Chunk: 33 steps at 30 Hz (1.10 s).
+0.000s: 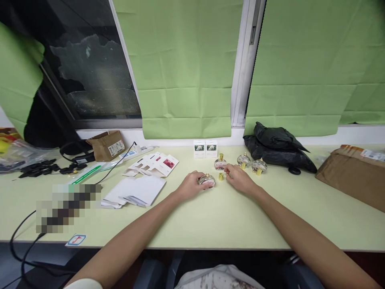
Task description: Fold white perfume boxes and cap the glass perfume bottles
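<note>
My left hand [192,185] is closed round the side of a clear, rounded perfume bottle [207,182], which shows no tall cap on its top. A loose gold cap [221,176] stands on the table just right of that bottle. My right hand [239,178] has its fingers bent together beside the cap; whatever may be between the fingertips is hidden. Directly behind those fingertips stands a pinkish perfume bottle [220,164] wearing a gold cap. Farther right are two more glass bottles, one at the back [244,159] and one nearer [259,165], each with a gold cap in front.
Two small white boxes [205,149] stand by the wall. Flattened white cartons [135,192] and printed cartons [156,164] lie left. A black plastic bag [276,148] and a large cardboard box [351,176] sit right. A small open box [108,146] and cables occupy the far left.
</note>
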Each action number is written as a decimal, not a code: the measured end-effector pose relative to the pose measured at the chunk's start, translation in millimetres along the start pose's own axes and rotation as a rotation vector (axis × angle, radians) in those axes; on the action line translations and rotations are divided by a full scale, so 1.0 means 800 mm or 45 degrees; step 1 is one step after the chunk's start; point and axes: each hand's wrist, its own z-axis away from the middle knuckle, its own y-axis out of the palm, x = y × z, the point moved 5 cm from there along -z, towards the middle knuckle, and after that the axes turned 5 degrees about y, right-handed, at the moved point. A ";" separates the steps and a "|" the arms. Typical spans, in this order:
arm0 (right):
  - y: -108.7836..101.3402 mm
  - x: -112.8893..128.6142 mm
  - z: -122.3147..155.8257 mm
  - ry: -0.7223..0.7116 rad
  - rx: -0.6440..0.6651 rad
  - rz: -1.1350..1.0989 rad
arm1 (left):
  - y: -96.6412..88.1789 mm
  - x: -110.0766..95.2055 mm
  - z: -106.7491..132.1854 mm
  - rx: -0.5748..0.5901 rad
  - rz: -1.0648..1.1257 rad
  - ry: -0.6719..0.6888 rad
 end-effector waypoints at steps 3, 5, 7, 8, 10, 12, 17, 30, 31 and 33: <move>0.002 0.000 0.000 -0.015 0.028 0.009 | -0.002 -0.001 0.000 0.010 -0.005 0.003; 0.003 0.001 0.001 -0.018 0.041 0.015 | -0.004 -0.002 0.000 0.005 -0.013 0.003; 0.003 0.002 0.001 -0.023 0.050 0.017 | -0.006 -0.003 0.000 -0.003 -0.014 0.003; 0.002 0.003 0.002 -0.028 0.054 0.016 | -0.006 -0.003 0.000 -0.002 -0.013 0.004; 0.002 0.004 0.002 -0.034 0.064 0.014 | -0.007 -0.003 0.001 -0.001 -0.009 0.007; 0.001 0.005 0.003 -0.034 0.074 0.014 | -0.007 -0.003 0.001 -0.003 -0.005 0.005; 0.002 0.005 0.003 -0.048 0.097 0.024 | -0.007 -0.004 0.000 0.007 -0.006 0.022; -0.016 0.009 0.000 0.009 -0.034 -0.010 | -0.009 -0.006 0.000 0.007 -0.024 0.021; -0.016 0.009 0.000 0.025 -0.031 -0.003 | -0.009 -0.006 0.000 0.005 -0.026 0.021; -0.017 0.008 0.000 0.043 -0.037 0.017 | -0.009 -0.006 0.000 0.003 -0.024 0.018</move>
